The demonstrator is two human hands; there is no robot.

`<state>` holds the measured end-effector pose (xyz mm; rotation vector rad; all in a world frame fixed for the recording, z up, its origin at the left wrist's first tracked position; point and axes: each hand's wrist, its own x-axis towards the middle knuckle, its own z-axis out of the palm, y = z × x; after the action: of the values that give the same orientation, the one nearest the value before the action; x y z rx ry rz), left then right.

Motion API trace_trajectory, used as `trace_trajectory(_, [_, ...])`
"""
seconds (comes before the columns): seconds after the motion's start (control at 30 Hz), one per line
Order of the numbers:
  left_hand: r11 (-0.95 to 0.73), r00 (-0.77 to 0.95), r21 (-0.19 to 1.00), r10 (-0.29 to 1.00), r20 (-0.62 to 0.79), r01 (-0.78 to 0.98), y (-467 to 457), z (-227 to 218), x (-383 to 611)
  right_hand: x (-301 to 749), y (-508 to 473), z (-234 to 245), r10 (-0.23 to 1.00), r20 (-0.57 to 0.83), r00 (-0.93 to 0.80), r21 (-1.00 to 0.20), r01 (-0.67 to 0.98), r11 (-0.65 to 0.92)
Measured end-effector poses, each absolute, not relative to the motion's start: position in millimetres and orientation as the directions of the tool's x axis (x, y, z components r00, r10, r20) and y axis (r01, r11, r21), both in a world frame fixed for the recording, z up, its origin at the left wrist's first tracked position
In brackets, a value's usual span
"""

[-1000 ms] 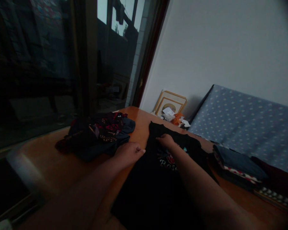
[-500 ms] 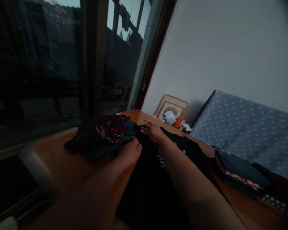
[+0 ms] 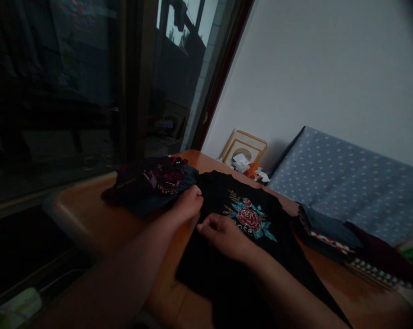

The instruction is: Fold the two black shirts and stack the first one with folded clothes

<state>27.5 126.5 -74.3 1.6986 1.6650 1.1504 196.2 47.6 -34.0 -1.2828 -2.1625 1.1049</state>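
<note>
The black top [image 3: 223, 278] with a rose motif [image 3: 250, 218] lies spread on the desk [image 3: 86, 217], and the left hand [image 3: 190, 203] and right hand [image 3: 223, 235] curl by its left edge; whether either grip has cloth pinched in it, I cannot tell. It should handle light and limp, perhaps stiffer at the motif, so the plain side edge is the better hold. The right hand and forearm cover part of the top, lettering included, and its lower end sinks into darkness.
</note>
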Motion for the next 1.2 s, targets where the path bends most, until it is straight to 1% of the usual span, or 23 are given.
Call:
trace_trajectory(0.03, [-0.125,-0.115,0.868,0.972,0.204,0.480,126,-71,26,193,30,-34,0.845,-0.077,-0.529,-0.736,0.602,0.310])
trace_trajectory(0.1, [-0.097,-0.133,0.943,0.980,0.146,0.319,123,-64,22,185,2,-35,0.845,-0.071,-0.530,-0.570,0.717,0.402])
trace_trajectory(0.17, [-0.069,-0.152,0.981,0.984,0.097,0.182,119,-56,17,177,-15,-35,0.868,-0.023,-0.497,-0.379,0.807,0.452])
trace_trajectory(0.2, [-0.056,-0.160,0.989,0.984,0.077,0.134,117,-52,14,173,-19,-36,0.874,-0.002,-0.486,-0.306,0.833,0.462])
trace_trajectory(0.23, [-0.045,-0.167,0.994,0.984,0.061,0.099,116,-49,11,169,-22,-36,0.877,0.002,-0.480,-0.259,0.847,0.464])
trace_trajectory(0.27, [-0.036,-0.172,0.997,0.984,0.048,0.074,115,-47,8,167,-22,-37,0.881,-0.003,-0.473,-0.241,0.855,0.459])
trace_trajectory(0.3, [-0.032,-0.173,0.998,0.984,0.041,0.052,115,-46,5,165,-22,-38,0.885,-0.010,-0.466,-0.250,0.858,0.449])
trace_trajectory(0.33, [-0.034,-0.170,0.999,0.985,0.039,0.033,115,-46,3,163,-21,-39,0.890,-0.016,-0.456,-0.289,0.854,0.433])
trace_trajectory(0.37, [-0.037,-0.164,0.999,0.986,0.039,0.015,116,-47,1,161,-20,-40,0.895,-0.022,-0.445,-0.365,0.837,0.408])
trace_trajectory(0.4, [-0.042,-0.157,0.999,0.987,0.041,-0.002,117,-48,-1,159,-21,-41,0.899,-0.031,-0.437,-0.476,0.798,0.371])
trace_trajectory(0.43, [-0.048,-0.150,0.999,0.988,0.044,-0.020,118,-50,-3,157,-22,-42,0.899,-0.047,-0.436,-0.611,0.725,0.319])
trace_trajectory(0.5, [-0.056,-0.130,0.996,0.990,0.046,-0.071,120,-52,-6,150,-27,-43,0.875,-0.085,-0.476,-0.856,0.484,0.180])
trace_trajectory(0.53, [-0.054,-0.121,0.993,0.992,0.042,-0.102,121,-53,-8,146,-31,-44,0.855,-0.092,-0.511,-0.931,0.348,0.108])
trace_trajectory(0.57, [-0.049,-0.116,0.990,0.993,0.034,-0.132,121,-54,-10,141,-36,-45,0.832,-0.085,-0.549,-0.972,0.230,0.053])
trace_trajectory(0.6, [-0.040,-0.113,0.987,0.993,0.022,-0.159,121,-53,-11,138,-41,-45,0.808,-0.066,-0.585,-0.990,0.139,0.020])
trace_trajectory(0.67, [-0.012,-0.104,0.984,0.995,-0.007,-0.176,119,-51,-14,134,-52,-47,0.772,-0.014,-0.635,-0.999,0.037,0.012])
trace_trajectory(0.73, [0.021,-0.083,0.992,0.996,-0.031,-0.125,116,-47,-15,137,-62,-47,0.759,0.011,-0.651,-1.000,0.015,0.027])
trace_trajectory(0.83, [0.052,-0.050,0.999,0.997,-0.052,-0.006,109,-39,-13,156,-78,-46,0.795,-0.006,-0.607,-0.999,0.043,0.026])
trace_trajectory(0.97, [0.059,-0.037,0.991,0.998,-0.055,0.120,95,-31,-12,199,-97,-43,0.889,0.017,-0.458,-0.995,0.080,0.061])
trace_trajectory(1.03, [0.007,-0.054,0.967,0.998,0.007,0.254,85,-32,-17,226,-104,-44,0.935,0.037,-0.353,-0.987,0.136,0.090])
trace_trajectory(1.07, [-0.032,-0.060,0.939,0.997,0.056,0.341,79,-33,-20,241,-108,-46,0.955,0.050,-0.292,-0.978,0.179,0.106])
trace_trajectory(1.13, [-0.098,-0.063,0.845,0.986,0.154,0.526,66,-39,-29,273,-114,-51,0.982,0.067,-0.176,-0.956,0.270,0.114])
trace_trajectory(1.2, [-0.100,-0.069,0.730,0.978,0.197,0.676,48,-47,-40,309,-121,-58,0.995,0.096,-0.015,-0.930,0.355,0.095])
